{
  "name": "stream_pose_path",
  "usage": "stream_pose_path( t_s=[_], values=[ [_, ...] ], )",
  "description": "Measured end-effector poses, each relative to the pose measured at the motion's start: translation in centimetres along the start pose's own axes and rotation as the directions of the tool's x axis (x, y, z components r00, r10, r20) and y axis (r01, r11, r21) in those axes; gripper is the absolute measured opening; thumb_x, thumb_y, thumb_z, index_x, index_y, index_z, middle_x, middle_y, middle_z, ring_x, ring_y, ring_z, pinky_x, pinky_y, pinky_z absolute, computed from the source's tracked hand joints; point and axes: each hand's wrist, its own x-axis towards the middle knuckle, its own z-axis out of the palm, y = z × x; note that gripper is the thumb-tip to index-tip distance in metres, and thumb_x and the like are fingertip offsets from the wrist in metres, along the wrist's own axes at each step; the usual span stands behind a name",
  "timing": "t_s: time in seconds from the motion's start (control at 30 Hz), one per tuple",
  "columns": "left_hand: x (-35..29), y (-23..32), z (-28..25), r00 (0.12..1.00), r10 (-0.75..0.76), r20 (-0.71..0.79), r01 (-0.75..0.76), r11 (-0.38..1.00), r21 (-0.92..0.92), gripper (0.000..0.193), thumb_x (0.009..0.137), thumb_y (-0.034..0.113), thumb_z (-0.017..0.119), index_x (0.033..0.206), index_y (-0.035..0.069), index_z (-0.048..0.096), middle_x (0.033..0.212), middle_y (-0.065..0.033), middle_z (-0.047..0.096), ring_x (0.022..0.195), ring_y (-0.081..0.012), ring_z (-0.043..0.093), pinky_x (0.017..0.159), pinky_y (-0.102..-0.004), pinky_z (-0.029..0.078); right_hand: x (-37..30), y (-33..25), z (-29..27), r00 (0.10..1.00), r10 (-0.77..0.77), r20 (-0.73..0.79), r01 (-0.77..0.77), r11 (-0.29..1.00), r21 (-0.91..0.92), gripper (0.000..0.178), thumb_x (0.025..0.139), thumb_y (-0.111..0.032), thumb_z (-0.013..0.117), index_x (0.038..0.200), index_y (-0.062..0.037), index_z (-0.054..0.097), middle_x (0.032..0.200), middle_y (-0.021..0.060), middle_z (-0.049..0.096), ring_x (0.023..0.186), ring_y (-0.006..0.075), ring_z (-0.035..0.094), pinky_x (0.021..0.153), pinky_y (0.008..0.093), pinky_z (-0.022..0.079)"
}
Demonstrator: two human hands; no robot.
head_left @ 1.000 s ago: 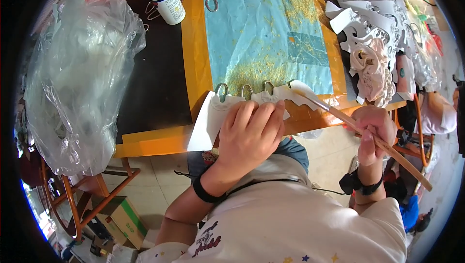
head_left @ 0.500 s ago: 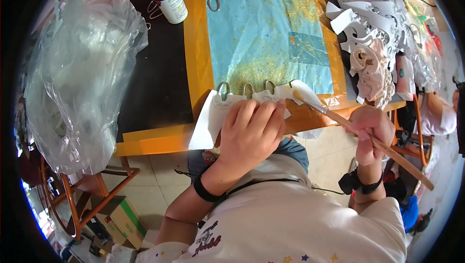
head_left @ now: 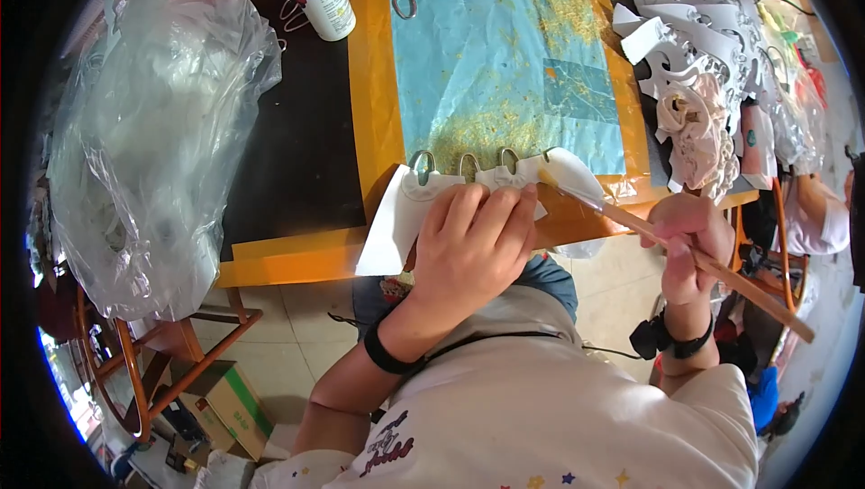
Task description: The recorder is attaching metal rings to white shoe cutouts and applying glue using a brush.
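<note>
The table [head_left: 293, 155] carries a blue sheet [head_left: 487, 65], probably there to guard it from the yellow mess. A white strip [head_left: 383, 228] lies along the table's near edge, apparently to keep it within reach; the left hand's [head_left: 473, 228] fingers rest together on it, thumb hidden, so pinching or pressing I cannot tell. The right hand's [head_left: 689, 241] fingers close round a slanted brush [head_left: 757, 298], seemingly for control, its tip at the strip's right end beyond the metal loops [head_left: 434, 164].
</note>
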Motion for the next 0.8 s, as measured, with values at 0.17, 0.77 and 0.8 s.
stream_pose_path(
  t_s=[0.17,0.77,0.8],
  values=[
    [0.1,0.1,-0.1,1.000,-0.003,0.000,0.003,1.000,0.003,0.030,0.066,0.011,0.071,0.096,0.014,0.072,0.086,0.0038,0.057,0.081,-0.0177,0.055,0.074,-0.0327,0.046,0.2,0.0,0.5,0.995,0.052,-0.083,-0.052,0.999,-0.006,0.013,0.084,-0.012,0.053,0.078,0.0006,0.054,0.065,0.0101,0.060,0.056,0.0196,0.062,0.054,0.0276,0.048],
    [0.0,-0.1,0.1,1.000,0.007,-0.008,-0.007,1.000,-0.018,0.030,0.065,0.010,0.072,0.095,0.013,0.072,0.087,0.0040,0.058,0.081,-0.0176,0.055,0.073,-0.0322,0.046,-0.3,0.4,-0.6,0.992,0.105,-0.073,-0.105,0.994,0.002,0.011,0.083,-0.008,0.051,0.078,0.0005,0.055,0.067,0.0098,0.060,0.059,0.0178,0.062,0.056,0.0253,0.047],
    [0.0,-0.1,0.1,1.000,0.013,-0.018,-0.013,1.000,-0.015,0.030,0.065,0.009,0.071,0.095,0.013,0.071,0.086,0.0039,0.058,0.080,-0.0176,0.055,0.072,-0.0321,0.046,-0.1,0.2,-0.5,0.983,0.141,-0.115,-0.145,0.989,-0.024,0.012,0.084,-0.009,0.051,0.078,0.0009,0.054,0.067,0.0103,0.060,0.058,0.0170,0.061,0.056,0.0253,0.047]
  ],
)
